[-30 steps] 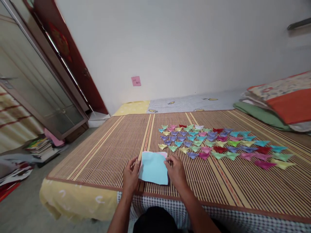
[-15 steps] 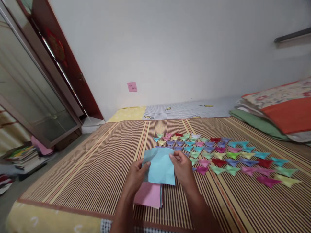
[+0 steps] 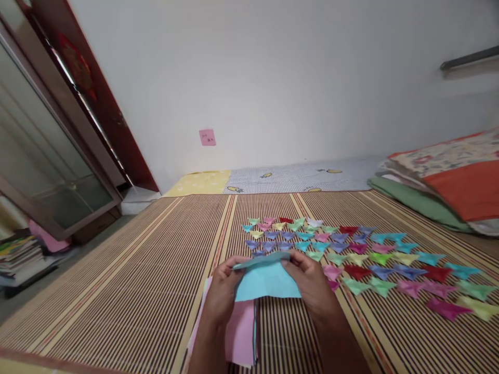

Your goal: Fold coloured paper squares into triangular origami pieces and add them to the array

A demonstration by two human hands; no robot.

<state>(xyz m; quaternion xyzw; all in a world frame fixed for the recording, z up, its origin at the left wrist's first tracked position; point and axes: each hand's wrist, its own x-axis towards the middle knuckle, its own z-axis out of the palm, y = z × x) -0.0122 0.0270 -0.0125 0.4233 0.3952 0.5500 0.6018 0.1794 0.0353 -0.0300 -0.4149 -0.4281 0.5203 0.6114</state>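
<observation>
A light blue sheet of paper (image 3: pixel 268 283) is held up between my two hands, its far edge bending over toward me. My left hand (image 3: pixel 224 291) pinches its left side between thumb and fingers. On the right side, my right hand (image 3: pixel 310 283) grips it the same way. Below and partly behind my left forearm lies a stack of coloured paper, pink on top (image 3: pixel 240 332). Beyond and to the right of my hands, several rows of small folded paper pieces (image 3: pixel 357 271) in many colours rest on the striped mat (image 3: pixel 167 275).
Folded bedding (image 3: pixel 463 192) is piled at the right edge. A pink note (image 3: pixel 207 137) sticks to the white wall (image 3: pixel 273 78). At the left stand a glass-fronted cabinet (image 3: pixel 58 156) and a pile of books (image 3: pixel 19 254) on the floor side. A grey bar (image 3: pixel 470 58) juts from the right.
The blue sheet has gone from nearly flat and facing me to bent over along its far edge. Both hands have shifted slightly right. The view has tilted a little and moved closer.
</observation>
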